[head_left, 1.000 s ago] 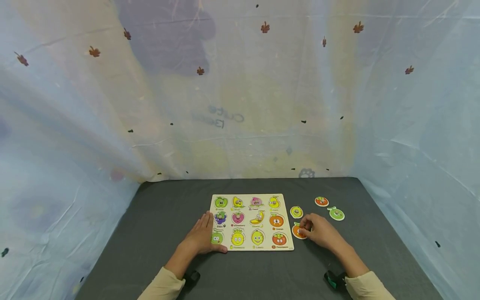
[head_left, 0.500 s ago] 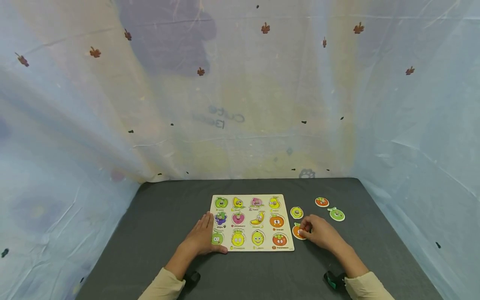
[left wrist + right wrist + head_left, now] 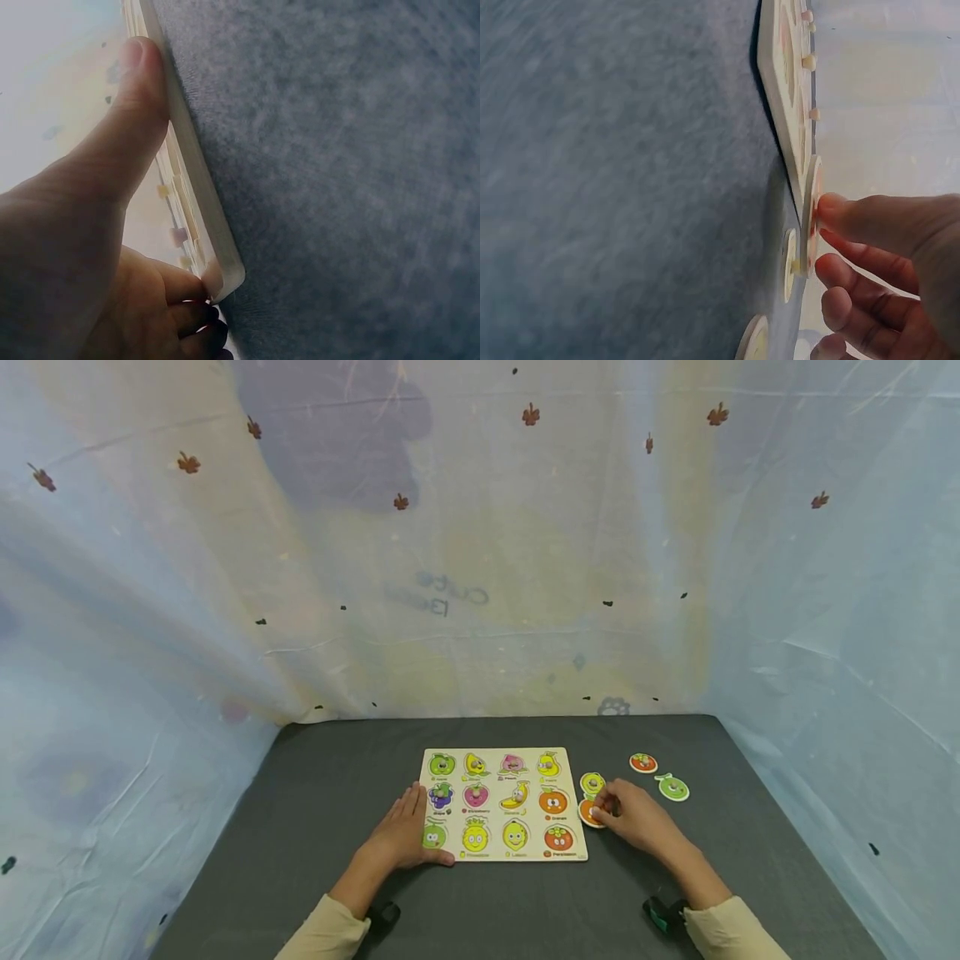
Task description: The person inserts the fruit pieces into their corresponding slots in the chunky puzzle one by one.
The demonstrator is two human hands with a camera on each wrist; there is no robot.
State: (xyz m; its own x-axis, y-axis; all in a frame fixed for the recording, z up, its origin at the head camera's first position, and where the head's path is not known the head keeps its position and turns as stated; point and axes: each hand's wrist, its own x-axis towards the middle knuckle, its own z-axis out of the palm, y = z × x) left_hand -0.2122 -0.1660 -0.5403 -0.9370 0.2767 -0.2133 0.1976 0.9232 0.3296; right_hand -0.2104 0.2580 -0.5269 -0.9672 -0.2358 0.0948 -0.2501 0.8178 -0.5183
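A wooden fruit puzzle board (image 3: 532,857), with rows of fruit pictures, lies flat on the dark table. My left hand (image 3: 400,832) rests along its left edge, fingers straight and thumb (image 3: 142,82) by the near edge. Just right of the board, my right hand (image 3: 637,818) pinches a round orange-fruit puzzle piece (image 3: 588,812) between thumb and fingers. In the right wrist view that puzzle piece (image 3: 811,225) is tilted on edge beside the board's corner. A yellow-green round piece (image 3: 592,782) lies just behind it; my fingers hide part of the held one.
Farther right on the table (image 3: 750,860) lie a red-orange fruit piece (image 3: 642,763) and a green fruit piece (image 3: 673,787). Pale printed curtains (image 3: 480,552) hang behind the table and at both sides. Small knobs (image 3: 809,61) stick up from the board.
My right hand has moved slightly left and away from me with the orange piece, which now stands closer to the board and to the yellow-green piece. The left hand stays put.
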